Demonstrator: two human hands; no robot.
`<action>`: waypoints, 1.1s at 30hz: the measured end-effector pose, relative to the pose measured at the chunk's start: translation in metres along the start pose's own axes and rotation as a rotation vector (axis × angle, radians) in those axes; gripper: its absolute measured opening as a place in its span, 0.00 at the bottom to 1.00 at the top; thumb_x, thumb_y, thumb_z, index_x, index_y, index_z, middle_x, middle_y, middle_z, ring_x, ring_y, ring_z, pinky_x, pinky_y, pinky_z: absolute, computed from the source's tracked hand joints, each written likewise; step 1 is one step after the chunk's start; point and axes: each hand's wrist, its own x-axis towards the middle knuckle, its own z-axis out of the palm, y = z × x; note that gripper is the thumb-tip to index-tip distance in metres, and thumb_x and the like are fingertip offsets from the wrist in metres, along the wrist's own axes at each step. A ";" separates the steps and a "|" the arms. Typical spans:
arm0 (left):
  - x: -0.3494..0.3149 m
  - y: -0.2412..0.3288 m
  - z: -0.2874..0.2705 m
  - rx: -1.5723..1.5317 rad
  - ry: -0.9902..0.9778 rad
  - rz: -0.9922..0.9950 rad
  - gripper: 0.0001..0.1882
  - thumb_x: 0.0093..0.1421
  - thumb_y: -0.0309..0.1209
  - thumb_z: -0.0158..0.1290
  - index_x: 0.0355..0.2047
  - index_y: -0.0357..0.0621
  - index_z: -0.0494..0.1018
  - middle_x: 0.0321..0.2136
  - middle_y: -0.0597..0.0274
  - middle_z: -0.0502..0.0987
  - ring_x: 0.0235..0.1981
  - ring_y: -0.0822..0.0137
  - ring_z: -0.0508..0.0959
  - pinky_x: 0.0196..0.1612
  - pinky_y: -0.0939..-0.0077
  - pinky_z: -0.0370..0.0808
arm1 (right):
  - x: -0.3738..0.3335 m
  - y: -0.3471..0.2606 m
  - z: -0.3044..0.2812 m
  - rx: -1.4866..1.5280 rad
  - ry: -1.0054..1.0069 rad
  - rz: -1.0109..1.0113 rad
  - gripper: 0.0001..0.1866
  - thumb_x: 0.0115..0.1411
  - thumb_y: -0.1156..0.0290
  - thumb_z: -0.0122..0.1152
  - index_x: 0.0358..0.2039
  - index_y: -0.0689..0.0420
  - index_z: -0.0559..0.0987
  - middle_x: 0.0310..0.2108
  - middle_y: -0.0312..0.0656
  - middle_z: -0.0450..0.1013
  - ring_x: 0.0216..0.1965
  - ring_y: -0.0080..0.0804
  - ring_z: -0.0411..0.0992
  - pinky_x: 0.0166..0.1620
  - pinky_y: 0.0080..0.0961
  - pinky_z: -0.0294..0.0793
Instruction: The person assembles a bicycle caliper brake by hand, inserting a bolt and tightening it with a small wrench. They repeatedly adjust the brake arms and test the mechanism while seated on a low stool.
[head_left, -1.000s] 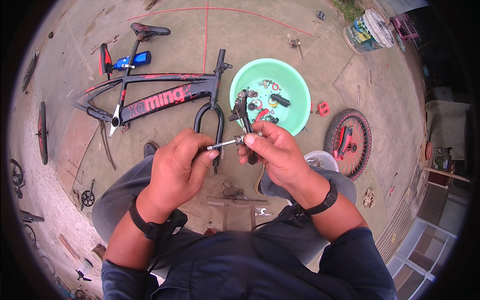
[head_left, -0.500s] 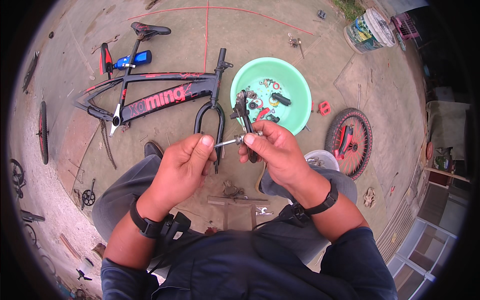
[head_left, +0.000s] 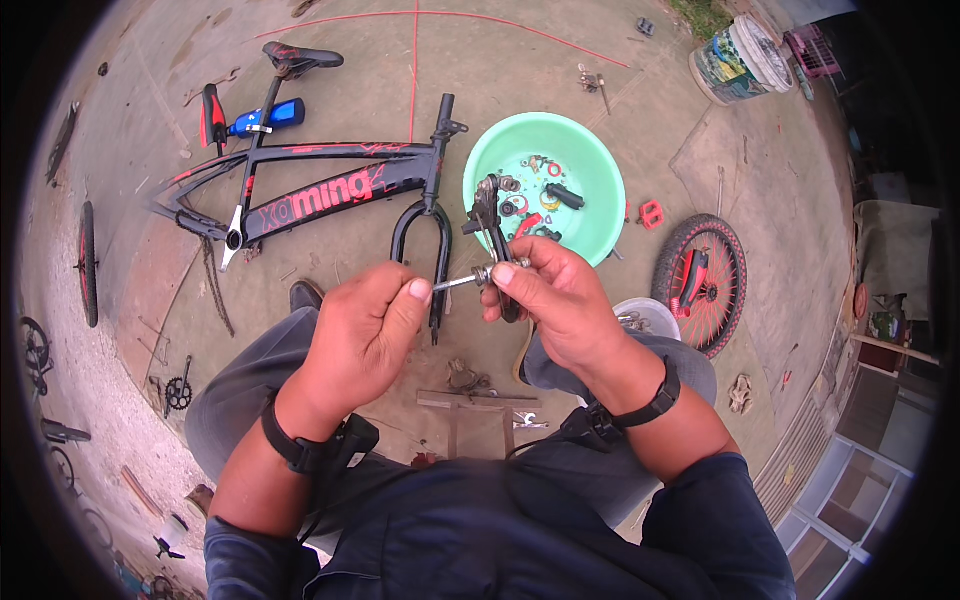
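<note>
The right hand (head_left: 560,300) is closed around a black brake caliper (head_left: 492,228) held upright above the lap, while the left hand (head_left: 365,335) pinches the free end of the caliper's silver bolt (head_left: 458,283) between thumb and fingers. Beyond the hands, a black-and-red bicycle frame (head_left: 310,195) lies on the concrete ground (head_left: 560,70). Just right of it sits a green basin (head_left: 575,160) of small parts.
</note>
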 end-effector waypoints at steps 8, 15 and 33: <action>0.000 0.009 0.007 -0.018 0.138 0.083 0.09 0.67 0.31 0.57 0.34 0.38 0.74 0.20 0.60 0.73 0.18 0.70 0.72 0.25 0.74 0.71 | 0.000 -0.004 0.001 -0.059 0.016 0.009 0.13 0.67 0.65 0.62 0.45 0.59 0.75 0.33 0.40 0.79 0.33 0.27 0.78 0.35 0.21 0.71; 0.012 0.009 -0.005 -0.150 0.049 -0.082 0.15 0.74 0.36 0.47 0.36 0.37 0.73 0.24 0.66 0.73 0.22 0.77 0.73 0.25 0.81 0.69 | 0.010 -0.012 0.007 -0.096 -0.002 -0.085 0.13 0.67 0.62 0.62 0.44 0.58 0.77 0.32 0.36 0.79 0.32 0.23 0.77 0.35 0.20 0.66; 0.021 0.019 -0.017 -0.201 -0.035 -0.190 0.10 0.69 0.31 0.55 0.44 0.36 0.73 0.31 0.68 0.75 0.30 0.79 0.75 0.33 0.82 0.74 | 0.014 -0.022 0.004 -0.172 0.003 -0.169 0.14 0.67 0.60 0.62 0.43 0.58 0.78 0.32 0.35 0.79 0.32 0.21 0.77 0.33 0.18 0.65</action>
